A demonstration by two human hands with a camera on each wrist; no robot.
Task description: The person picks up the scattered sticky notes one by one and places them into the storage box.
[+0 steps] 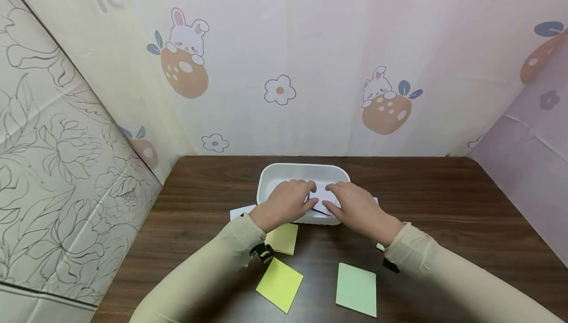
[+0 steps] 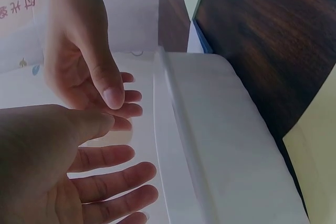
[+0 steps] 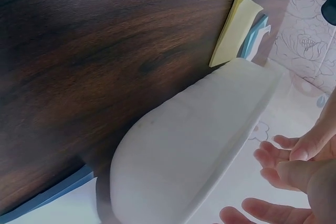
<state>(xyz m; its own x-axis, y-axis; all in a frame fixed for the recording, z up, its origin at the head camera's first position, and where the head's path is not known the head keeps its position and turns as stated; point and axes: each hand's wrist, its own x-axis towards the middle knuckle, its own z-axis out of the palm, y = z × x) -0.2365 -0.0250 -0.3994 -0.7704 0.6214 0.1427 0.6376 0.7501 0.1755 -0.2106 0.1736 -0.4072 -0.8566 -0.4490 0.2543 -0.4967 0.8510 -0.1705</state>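
A white tray (image 1: pixel 306 165) with rounded corners stands on the dark wood table, and both hands are over it. My left hand (image 1: pixel 287 200) is at the left, its fingers spread and loosely bent in the left wrist view. Opposite it is my right hand (image 1: pixel 357 209), fingers also loosely bent. The two thumbs come close together; whether they touch is unclear. Between and below the hands a white piece of paper (image 1: pixel 324 197) with a dark edge shows in the tray, partly hidden. Neither wrist view shows anything gripped.
In front of the tray lie a pale yellow note pad (image 1: pixel 284 239), a brighter yellow pad (image 1: pixel 280 285) and a light green pad (image 1: pixel 356 290). White paper (image 1: pixel 241 211) sticks out left of the tray. A patterned curtain (image 1: pixel 284 125) closes off the back.
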